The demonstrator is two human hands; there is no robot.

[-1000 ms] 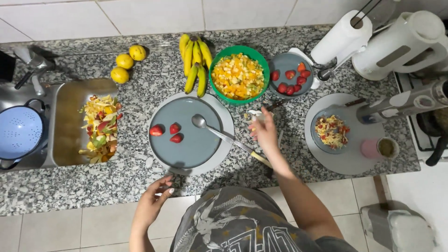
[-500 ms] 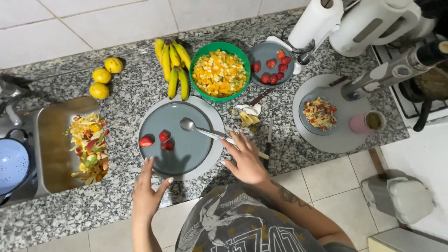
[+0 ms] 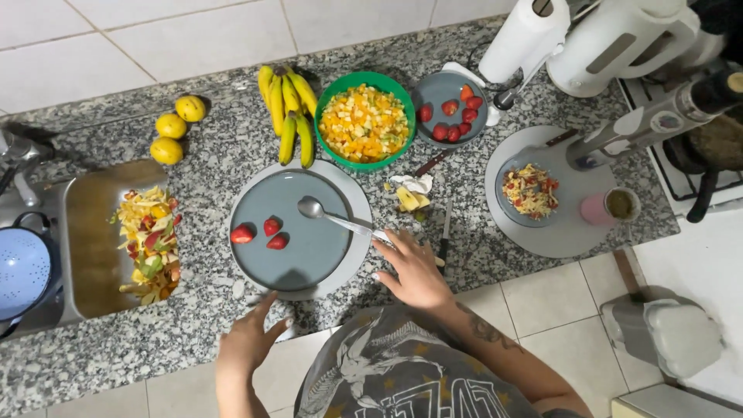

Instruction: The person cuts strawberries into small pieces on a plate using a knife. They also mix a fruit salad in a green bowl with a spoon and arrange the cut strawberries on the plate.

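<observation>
Both hands have drawn nearer the large round grey plate [image 3: 302,232]. Its metal spoon [image 3: 340,220] lies bowl up-left, handle down-right, under the spread right hand [image 3: 414,271]. Left hand [image 3: 248,337], fingers open, touches the plate's near rim beside three red strawberry pieces [image 3: 263,232].

spoon [image 3: 334,219] on plate [image 3: 309,255], strawberries [image 3: 261,231] left of it, bowl [image 3: 333,97] behind, perhaps touching

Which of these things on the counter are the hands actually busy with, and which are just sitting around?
In use:
right hand at the handle of the spoon
left hand by the rim of the grey plate
three strawberries on that plate

Lying about:
bananas
green bowl of chopped fruit
lemons
peelings
knife
</observation>
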